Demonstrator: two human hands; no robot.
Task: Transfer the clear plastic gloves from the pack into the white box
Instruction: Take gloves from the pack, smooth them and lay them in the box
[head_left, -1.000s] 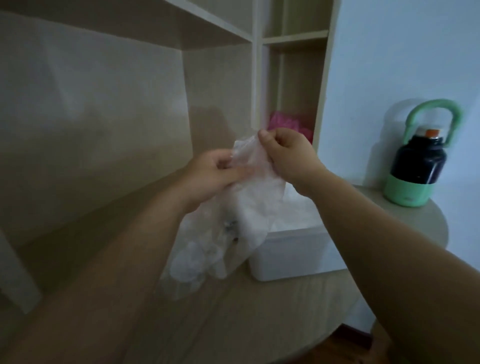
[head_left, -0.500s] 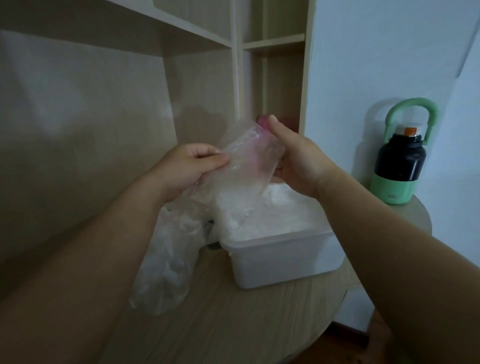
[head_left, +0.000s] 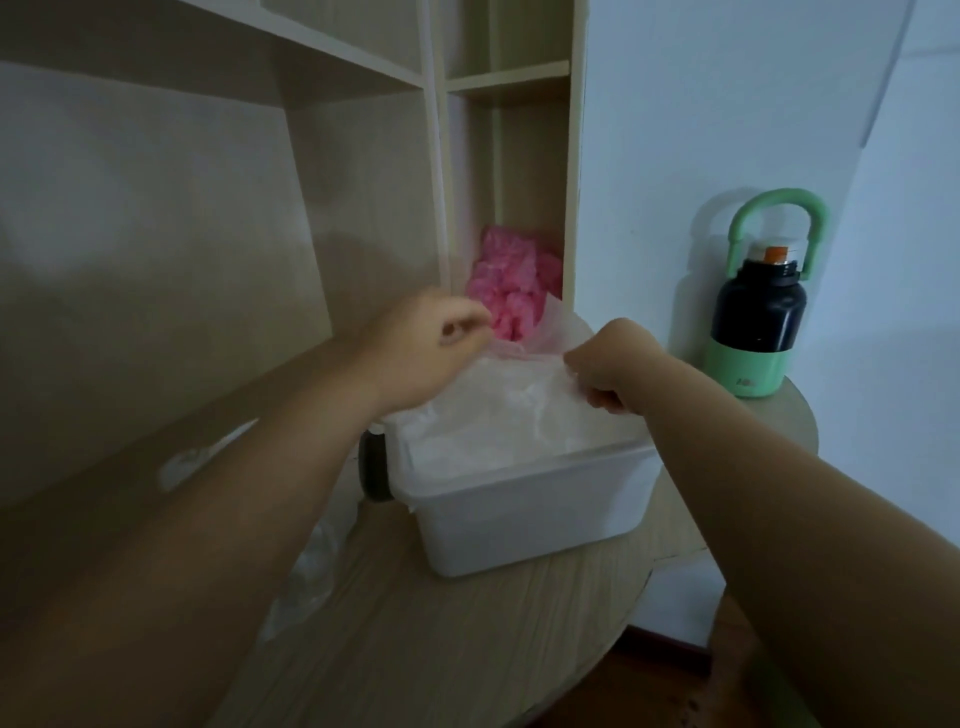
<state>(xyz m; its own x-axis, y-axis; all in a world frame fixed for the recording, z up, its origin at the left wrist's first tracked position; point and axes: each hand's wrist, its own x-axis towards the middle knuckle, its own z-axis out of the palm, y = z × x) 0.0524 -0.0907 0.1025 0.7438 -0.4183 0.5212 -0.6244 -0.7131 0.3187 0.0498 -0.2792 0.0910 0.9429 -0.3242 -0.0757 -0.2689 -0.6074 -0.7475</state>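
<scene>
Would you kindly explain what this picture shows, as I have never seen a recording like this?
There is no machine here: a camera worn on a person's head looks down at their bare hands. The left hand and right hand each pinch an edge of a clear plastic glove, spread over the white box on a wooden table. The crumpled pack lies beside the box, and a green and black bottle stands at the right.

**Desk surface: contents**

Pale wooden desk (head_left: 467, 649) is carrying a white box (head_left: 530, 509) near its rounded edge. A dark round object (head_left: 375, 467) is sitting just beside the box's left wall. A green-and-black bottle (head_left: 753, 322) is standing far right. A clear plastic pack (head_left: 311, 577) is lying left.
</scene>
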